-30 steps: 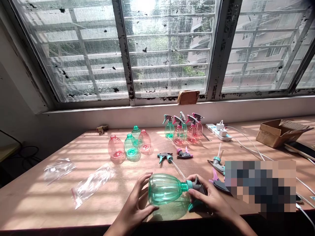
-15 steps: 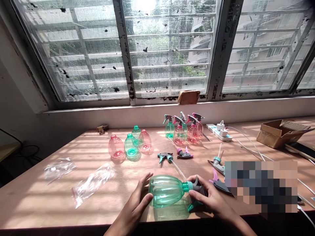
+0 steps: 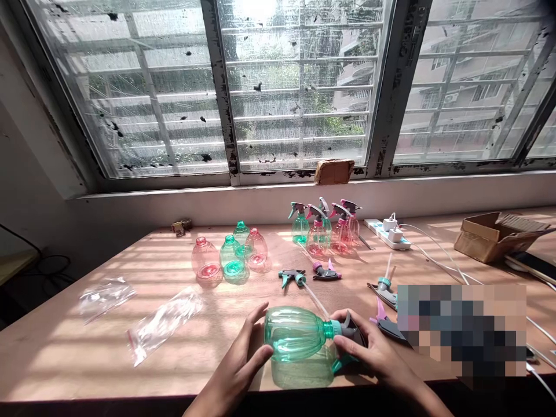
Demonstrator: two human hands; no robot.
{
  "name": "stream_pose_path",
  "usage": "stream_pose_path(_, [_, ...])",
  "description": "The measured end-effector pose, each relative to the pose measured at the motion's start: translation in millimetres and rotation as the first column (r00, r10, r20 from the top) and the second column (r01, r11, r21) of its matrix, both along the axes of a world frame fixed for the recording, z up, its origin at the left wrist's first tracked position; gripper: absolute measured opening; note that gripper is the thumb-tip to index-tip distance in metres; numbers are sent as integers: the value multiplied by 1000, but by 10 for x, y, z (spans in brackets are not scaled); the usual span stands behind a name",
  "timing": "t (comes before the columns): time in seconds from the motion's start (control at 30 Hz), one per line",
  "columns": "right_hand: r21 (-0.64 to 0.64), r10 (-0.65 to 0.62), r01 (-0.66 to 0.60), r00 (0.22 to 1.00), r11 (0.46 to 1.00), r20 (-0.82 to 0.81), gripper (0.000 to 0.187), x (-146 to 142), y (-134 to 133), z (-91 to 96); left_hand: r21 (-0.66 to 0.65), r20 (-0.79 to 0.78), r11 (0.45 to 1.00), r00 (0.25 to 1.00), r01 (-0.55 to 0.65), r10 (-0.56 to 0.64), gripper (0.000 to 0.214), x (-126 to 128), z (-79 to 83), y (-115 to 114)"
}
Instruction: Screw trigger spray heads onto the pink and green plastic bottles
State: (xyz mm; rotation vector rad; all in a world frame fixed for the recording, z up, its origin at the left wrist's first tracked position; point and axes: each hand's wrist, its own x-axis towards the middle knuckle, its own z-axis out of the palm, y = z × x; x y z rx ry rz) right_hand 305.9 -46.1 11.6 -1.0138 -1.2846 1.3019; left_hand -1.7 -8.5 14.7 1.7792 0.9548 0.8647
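Observation:
A green see-through spray bottle [image 3: 295,335] lies on its side just above the wooden table's [image 3: 108,347] near edge. My left hand [image 3: 237,368] cups the bottle's base, fingers curled against it. My right hand [image 3: 376,353] is closed round the grey and teal trigger head [image 3: 347,336] fitted at the bottle's neck. Both hands hold the same bottle between them.
Several headless pink and green bottles [image 3: 230,260] stand mid-table, several finished spray bottles [image 3: 324,229] behind them. Loose trigger heads [image 3: 304,278] lie ahead of my hands. Plastic bags [image 3: 160,327] at left, a power strip [image 3: 386,231] and cardboard box [image 3: 490,234] at right.
The bottle has turned slightly in my hands and shifted a little to the right. My left fingers have slid further round its base.

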Motion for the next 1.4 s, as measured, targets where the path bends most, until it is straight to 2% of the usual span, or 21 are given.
stream_pose_path(0.1, [0,8,-8,1000,1000,-4,44,-1,1,-1,-62,-4,998,1000,-31,31,64,2,-14,6])
stream_pose_path(0.17, [1,13,-13,1000,1000,-6,44,-1,3,-1,-65,6,998,1000,5,-4,64,15,25,-23])
stream_pose_path(0.27, [5,4,-4,1000,1000,3,44,-3,4,2,4,-1,998,998,66,-66,64,33,108,-88])
stream_pose_path(0.4, [13,-13,13,1000,1000,19,45,-9,0,14,120,-37,993,999,19,-14,69,29,118,-113])
stream_pose_path(0.53, [5,-12,12,1000,1000,9,44,-15,-6,27,26,21,999,999,-30,29,70,17,29,-36])
stream_pose_path(0.67, [14,-19,19,1000,1000,23,45,-10,0,21,-42,14,999,1000,-3,4,62,31,29,-13])
stream_pose_path(0.8, [10,-3,3,1000,1000,1,44,-3,10,1,51,1,997,998,60,-60,68,49,102,-66])
stream_pose_path(0.93, [7,2,-2,1000,1000,-5,44,-3,10,0,133,-41,991,999,26,-20,76,37,80,-62])
stream_pose_path(1.1, [3,-2,2,1000,1000,2,45,-7,1,19,-14,11,1000,1000,0,0,64,21,16,-4])
stream_pose_path(1.2, [-2,-3,3,1000,1000,-2,46,-6,8,17,-41,22,999,1000,24,-23,60,33,35,-2])
stream_pose_path(1.33, [-2,8,-8,1000,1000,-1,45,-2,24,-3,33,50,995,995,90,-92,69,56,54,-10])
stream_pose_path(1.4, [0,1,-1,1000,1000,12,46,-1,26,-11,83,51,993,995,80,-84,74,56,40,-8])
